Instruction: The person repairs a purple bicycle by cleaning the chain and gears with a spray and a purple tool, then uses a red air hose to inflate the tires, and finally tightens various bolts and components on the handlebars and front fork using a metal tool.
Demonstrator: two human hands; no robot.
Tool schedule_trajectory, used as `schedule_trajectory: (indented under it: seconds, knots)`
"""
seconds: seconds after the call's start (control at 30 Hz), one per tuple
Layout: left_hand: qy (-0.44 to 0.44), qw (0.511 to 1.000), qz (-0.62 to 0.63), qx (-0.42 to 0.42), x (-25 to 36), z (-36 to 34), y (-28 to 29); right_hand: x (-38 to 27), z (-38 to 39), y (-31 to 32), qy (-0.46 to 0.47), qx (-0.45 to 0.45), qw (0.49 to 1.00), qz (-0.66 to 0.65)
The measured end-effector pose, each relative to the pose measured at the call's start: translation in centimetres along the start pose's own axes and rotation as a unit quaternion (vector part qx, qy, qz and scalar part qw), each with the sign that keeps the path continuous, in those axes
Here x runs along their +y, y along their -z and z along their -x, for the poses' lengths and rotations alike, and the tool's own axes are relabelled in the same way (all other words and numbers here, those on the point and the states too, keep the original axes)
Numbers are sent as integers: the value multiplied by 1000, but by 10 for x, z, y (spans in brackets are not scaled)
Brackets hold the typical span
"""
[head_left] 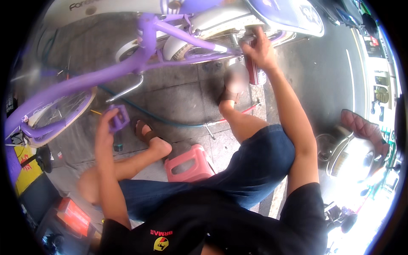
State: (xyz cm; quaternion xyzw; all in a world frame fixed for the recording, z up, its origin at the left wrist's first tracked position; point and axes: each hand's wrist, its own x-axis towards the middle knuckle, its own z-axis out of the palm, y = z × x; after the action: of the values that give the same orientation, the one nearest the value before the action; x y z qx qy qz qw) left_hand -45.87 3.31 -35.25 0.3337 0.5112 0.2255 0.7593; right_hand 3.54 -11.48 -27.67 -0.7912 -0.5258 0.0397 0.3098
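Note:
A purple bicycle (146, 46) with white fenders stretches across the far side. My left hand (105, 127) is closed on its purple pedal (121, 120), at the end of a silver crank arm (126, 90). By the rear wheel's hub, my right hand (262, 50) grips the top of a dark red can (255, 73), which looks like a spray can. The can's body points down toward my foot, and its top is partly covered by my fingers. Whether anything sprays out cannot be made out.
A pink plastic stool (189, 165) stands between my legs. A teal hose (148, 114) with a red end crosses the paving. An orange box (73, 214) lies at lower left. A road and a parked scooter (350, 157) are on the right.

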Motion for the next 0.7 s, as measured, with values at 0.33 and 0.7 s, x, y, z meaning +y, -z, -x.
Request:
schedule_trajectory:
  seconds: [0.33, 0.7]
  knots:
    - [-85, 970, -227, 13, -132, -118, -77, 13, -11, 2, -5, 20, 1000, -5]
    - [-2, 992, -35, -123, -37, -18, -190, 9, 2, 10, -21, 22, 999, -15]
